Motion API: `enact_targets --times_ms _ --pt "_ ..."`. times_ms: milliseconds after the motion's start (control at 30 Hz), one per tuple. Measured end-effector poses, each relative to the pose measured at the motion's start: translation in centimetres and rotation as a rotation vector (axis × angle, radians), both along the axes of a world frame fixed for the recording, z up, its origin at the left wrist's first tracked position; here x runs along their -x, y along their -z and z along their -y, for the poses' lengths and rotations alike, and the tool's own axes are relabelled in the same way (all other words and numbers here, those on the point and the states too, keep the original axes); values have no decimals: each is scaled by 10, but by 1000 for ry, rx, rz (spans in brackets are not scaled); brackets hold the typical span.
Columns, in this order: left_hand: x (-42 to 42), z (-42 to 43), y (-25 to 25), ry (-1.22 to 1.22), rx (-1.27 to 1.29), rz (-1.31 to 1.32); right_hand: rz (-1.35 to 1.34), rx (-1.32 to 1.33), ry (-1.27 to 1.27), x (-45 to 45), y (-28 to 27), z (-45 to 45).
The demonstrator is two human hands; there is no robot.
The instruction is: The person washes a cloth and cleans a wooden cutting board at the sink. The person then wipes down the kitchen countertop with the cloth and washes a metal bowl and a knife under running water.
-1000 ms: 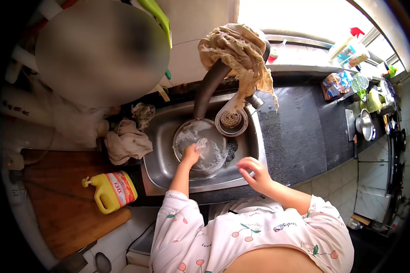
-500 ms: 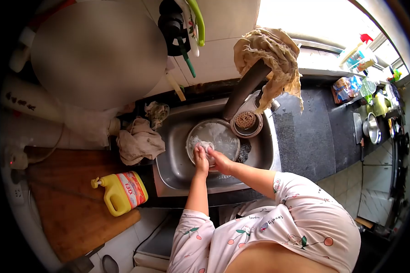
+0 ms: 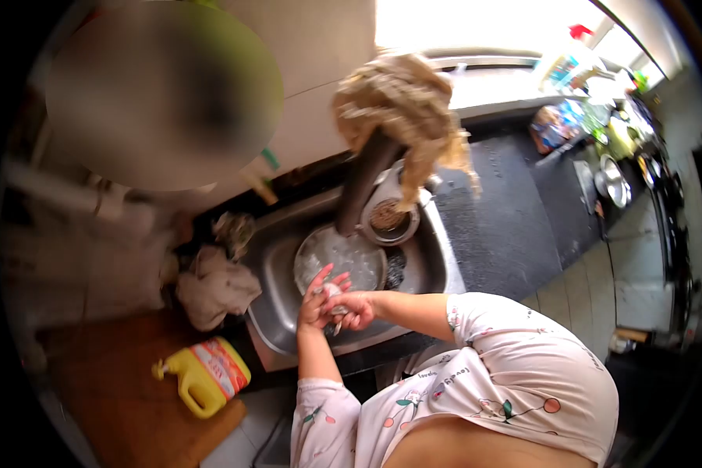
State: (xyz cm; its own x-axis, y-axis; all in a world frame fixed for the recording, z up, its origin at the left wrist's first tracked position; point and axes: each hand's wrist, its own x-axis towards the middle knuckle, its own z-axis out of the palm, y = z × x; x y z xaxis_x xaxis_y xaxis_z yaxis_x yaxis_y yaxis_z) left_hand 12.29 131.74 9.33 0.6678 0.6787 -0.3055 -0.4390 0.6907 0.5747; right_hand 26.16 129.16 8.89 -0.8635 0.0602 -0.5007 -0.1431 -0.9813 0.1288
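Note:
Over the near edge of the steel sink (image 3: 277, 292), my left hand (image 3: 315, 306) has its fingers stretched partly out, with a small wet whitish cloth (image 3: 333, 291) against its palm. My right hand (image 3: 355, 309) is wrapped round that cloth from the right, pressing against my left hand. Just beyond them a round basin (image 3: 341, 256) of soapy water sits in the sink. A strainer cup (image 3: 388, 216) is at the sink's far right corner, and a dark scrubber (image 3: 396, 267) lies beside the basin.
A faucet (image 3: 369, 179) wrapped in a ragged cloth (image 3: 398, 101) rises behind the basin. Left of the sink are a crumpled cloth (image 3: 217, 288), a yellow detergent jug (image 3: 206, 376) and a wooden board (image 3: 117, 382). A cleaver and a metal bowl (image 3: 612, 183) stand far right on the black counter.
Both hands, joined around the cloth, have moved from over the basin toward the sink's near edge. A second ago my right hand was apart and empty. The camera view has shifted.

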Motion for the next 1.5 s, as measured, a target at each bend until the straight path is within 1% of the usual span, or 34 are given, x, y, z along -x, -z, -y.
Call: enact_targets --times_ms 33,67,100,133,167,200,233,300,333,400,433,467,500,600,700,800,833,900,933,967,1033,1067,1100,1167,1233,1267,1300,1333,1367,1433,1467,1500 --pt "4 -2 7 9 30 -135 23 -14 0 -1 -2 1" --pt "-1 -1 8 -24 47 -330 73 -60 -65 2 19 3" --pt "-3 -1 18 -49 34 -384 134 -240 -117 -3 6 -1" --pt "-10 -1 33 -141 63 -435 283 -409 -212 -4 -7 -2" --pt "-18 1 21 -130 103 -369 338 -484 -222 -4 -8 0" --pt "-16 0 36 -111 130 -377 333 -512 -306 -5 17 -3" --pt "-22 2 43 -184 100 -527 424 -810 -252 -5 37 0" --pt "-23 3 69 -306 168 -662 597 -1407 -159 4 73 9" --pt "-30 4 63 -355 207 -682 677 -1703 -115 10 87 14" --pt "-44 13 39 -465 290 -728 817 -2296 -21 8 80 18" --pt "-47 14 42 -540 310 -745 887 -2097 -230 6 78 20" --pt "-49 16 49 -616 331 -762 939 -1885 -422 -6 34 21" --pt "-49 17 55 -695 350 -780 974 -1664 -598 -15 4 22" --pt "-47 21 67 -753 427 -784 1050 -1553 -667 -24 -5 24" --pt "-45 24 63 -696 417 -697 1048 -1618 -710 -27 3 24" --pt "-51 29 41 -624 156 -573 974 -1589 -302 -36 13 24" --pt "-54 32 23 -567 71 -604 1008 -1572 -189 -30 51 22" --pt "-62 42 -13 -452 -92 -666 822 -1182 -67 -71 -18 23" --pt "-50 42 -16 -268 -56 -559 792 -1182 15 -83 -20 23" --pt "-55 48 -31 -233 -62 -584 760 -1180 93 -92 -20 25" --pt "-43 52 -21 -211 -145 -597 764 -1124 279 -108 -21 33" --pt "-51 55 -35 -295 -166 -654 798 -1183 224 -119 -33 32" --pt "-46 57 -32 -312 -178 -731 831 -1245 170 -130 -47 31" --pt "-52 62 -49 -371 -291 -742 771 -1242 251 -144 -58 34" --pt "-68 67 -76 -494 -236 -725 975 -1220 120 -153 -76 36" --pt "-74 68 -78 -553 -271 -699 1242 -1376 144 -150 -67 42" --pt "-74 67 -75 -597 -403 -746 1516 -1521 184 -147 -62 46" --pt "-76 67 -76 -637 -387 -739 1487 -1509 196 -147 -59 48" --pt "-81 65 -79 -672 -377 -723 1358 -1472 309 -145 -58 49" --pt "-99 66 -97 -718 -257 -545 1038 -1407 303 -144 -87 52" --pt "-107 68 -101 -700 -227 -513 942 -1390 300 -135 -80 50" --pt "-117 72 -105 -671 -185 -470 827 -1319 309 -122 -60 46"
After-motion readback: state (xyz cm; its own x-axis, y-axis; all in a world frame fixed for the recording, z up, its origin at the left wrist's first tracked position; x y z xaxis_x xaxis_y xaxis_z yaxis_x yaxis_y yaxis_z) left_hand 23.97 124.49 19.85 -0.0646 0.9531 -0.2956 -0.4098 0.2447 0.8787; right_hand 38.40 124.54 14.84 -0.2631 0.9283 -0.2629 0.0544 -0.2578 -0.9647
